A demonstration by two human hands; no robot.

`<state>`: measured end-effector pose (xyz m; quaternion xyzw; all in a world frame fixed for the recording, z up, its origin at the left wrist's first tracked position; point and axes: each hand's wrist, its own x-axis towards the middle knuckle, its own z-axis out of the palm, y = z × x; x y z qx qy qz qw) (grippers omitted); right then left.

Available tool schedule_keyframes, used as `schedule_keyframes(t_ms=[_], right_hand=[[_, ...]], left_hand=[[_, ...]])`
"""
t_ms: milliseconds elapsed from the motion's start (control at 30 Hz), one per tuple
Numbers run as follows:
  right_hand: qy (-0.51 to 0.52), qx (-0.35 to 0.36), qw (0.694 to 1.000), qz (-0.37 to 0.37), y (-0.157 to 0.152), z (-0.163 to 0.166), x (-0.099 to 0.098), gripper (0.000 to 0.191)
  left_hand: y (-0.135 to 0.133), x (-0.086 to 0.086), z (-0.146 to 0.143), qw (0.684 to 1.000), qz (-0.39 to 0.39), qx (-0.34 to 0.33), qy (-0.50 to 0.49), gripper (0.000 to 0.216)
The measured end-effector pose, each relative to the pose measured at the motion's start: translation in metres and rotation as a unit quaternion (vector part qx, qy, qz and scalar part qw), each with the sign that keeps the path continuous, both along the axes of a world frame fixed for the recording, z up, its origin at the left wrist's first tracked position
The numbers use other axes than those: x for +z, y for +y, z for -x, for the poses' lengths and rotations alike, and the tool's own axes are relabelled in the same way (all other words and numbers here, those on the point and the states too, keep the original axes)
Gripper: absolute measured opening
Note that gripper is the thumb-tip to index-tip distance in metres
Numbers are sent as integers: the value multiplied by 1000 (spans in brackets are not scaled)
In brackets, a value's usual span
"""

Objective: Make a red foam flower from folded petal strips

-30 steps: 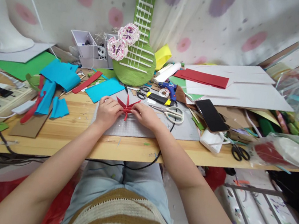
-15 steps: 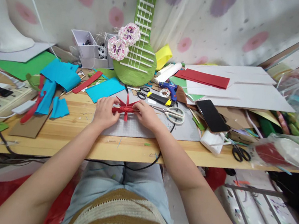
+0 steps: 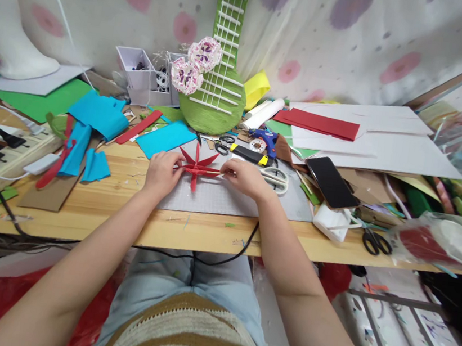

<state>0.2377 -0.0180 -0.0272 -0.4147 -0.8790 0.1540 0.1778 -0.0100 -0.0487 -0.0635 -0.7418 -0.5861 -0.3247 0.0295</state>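
On a wooden table, over a grey cutting mat, the left hand and right hand pinch 2 opposite points of a red star, white-handled scissors partly behind the right, a green guitar-shaped craft and floral curtain beyond.

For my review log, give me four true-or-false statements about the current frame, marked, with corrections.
1. The red star-shaped piece is between the left hand and the right hand. True.
2. The white-handled scissors lie beside the left hand. False: they are by the right hand.
3. The guitar-shaped piece has a red body. False: its body is green.
4. The phone has a dark screen facing up. True.
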Motion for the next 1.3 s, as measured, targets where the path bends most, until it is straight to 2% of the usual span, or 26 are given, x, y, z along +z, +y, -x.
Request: schedule_keyframes(t_ms=[200,333,400,467,667,800,933,1033,1133,1233,1300], right_hand=[[46,-60,992,97,0,-28,17,8],[40,-121,987,102,-1,-28,19,2],[44,-159,982,93,0,-23,16,2],[46,-173,980,82,2,-18,11,4],[47,-146,986,63,5,-14,2,7],[44,-156,986,45,5,-13,1,7],[20,-200,979,26,6,-5,-2,10],[19,-237,971,19,5,4,-6,14],[38,-242,969,18,6,8,-12,17],[97,-221,970,12,8,9,-16,16],[142,-206,968,19,9,10,-17,17]], left_hand=[[-2,1,0,998,-35,45,-25,18],[-4,7,0,989,-88,94,-68,35],[-5,9,-1,986,-99,100,-89,34],[-6,11,-2,986,-101,88,-99,29],[-7,9,-4,992,-82,12,-93,25],[-6,10,0,992,-85,17,-93,25],[-9,14,-4,988,-87,63,-110,15],[-14,18,-15,990,-50,76,-109,34],[-16,19,-21,997,27,42,-65,52],[-10,16,-15,998,58,9,-31,37],[-2,12,-5,999,26,1,-19,23]])
